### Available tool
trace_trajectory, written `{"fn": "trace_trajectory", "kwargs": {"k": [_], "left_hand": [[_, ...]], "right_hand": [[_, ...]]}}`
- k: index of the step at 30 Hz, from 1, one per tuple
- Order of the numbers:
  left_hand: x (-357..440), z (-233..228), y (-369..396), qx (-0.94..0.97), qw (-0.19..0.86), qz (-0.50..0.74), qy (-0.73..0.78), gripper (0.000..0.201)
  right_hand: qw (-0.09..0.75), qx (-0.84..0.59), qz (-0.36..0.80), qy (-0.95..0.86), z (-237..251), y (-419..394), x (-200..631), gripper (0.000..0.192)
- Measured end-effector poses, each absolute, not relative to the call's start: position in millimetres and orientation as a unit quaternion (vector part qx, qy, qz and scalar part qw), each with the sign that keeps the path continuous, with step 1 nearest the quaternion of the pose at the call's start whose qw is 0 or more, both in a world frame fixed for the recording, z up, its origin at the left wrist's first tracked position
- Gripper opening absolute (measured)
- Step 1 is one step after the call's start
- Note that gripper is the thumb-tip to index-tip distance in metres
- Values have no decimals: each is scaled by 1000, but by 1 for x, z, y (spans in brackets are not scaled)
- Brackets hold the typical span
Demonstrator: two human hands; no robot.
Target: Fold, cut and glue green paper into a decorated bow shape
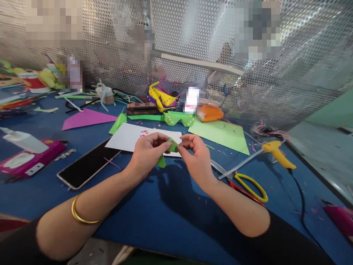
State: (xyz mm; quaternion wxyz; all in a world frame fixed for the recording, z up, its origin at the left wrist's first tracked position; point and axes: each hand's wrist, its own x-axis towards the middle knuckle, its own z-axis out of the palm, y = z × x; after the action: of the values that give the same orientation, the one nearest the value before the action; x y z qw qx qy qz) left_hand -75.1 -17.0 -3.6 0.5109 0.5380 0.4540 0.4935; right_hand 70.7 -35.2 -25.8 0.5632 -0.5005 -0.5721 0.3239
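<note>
Pinching a small folded green paper piece (171,146) between thumb and fingertips of both hands, left hand (149,151) and right hand (194,156) closed on it from either side, fingertips meeting at the fold. Held just above the blue table (171,213), over the near edge of a white sheet (129,138), probably so the crease could be pressed without the surface getting in the way; a lower flap of the green piece hung down under the left thumb. Wrists lifted off the table, forearms angled in from the near edge, a gold bangle (82,217) on the left arm.

Flanked closely: a dark phone (86,165) to the left, yellow-handled scissors (248,184) and a yellow glue gun (277,152) with its black cord to the right. Open blue surface only toward the body, between the forearms. Farther back, green paper glasses (178,118), a light green sheet (223,134) and a purple sheet (86,118), then a perforated metal screen (275,92) closing off the far side. Cluttered at the left edge with a pink case (30,160).
</note>
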Motion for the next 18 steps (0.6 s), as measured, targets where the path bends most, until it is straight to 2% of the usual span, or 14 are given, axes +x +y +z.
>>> {"fn": "trace_trajectory", "kwargs": {"k": [13, 15, 18], "left_hand": [[-78, 0, -14, 526, 563, 450, 452, 30], [-79, -1, -13, 507, 570, 456, 458, 31], [-79, -2, -13, 491, 579, 463, 457, 31]], "right_hand": [[555, -511, 305, -582, -23, -28, 80, 20], [548, -515, 272, -600, -12, -24, 90, 19], [533, -544, 139, -632, 8, -19, 122, 17]]}}
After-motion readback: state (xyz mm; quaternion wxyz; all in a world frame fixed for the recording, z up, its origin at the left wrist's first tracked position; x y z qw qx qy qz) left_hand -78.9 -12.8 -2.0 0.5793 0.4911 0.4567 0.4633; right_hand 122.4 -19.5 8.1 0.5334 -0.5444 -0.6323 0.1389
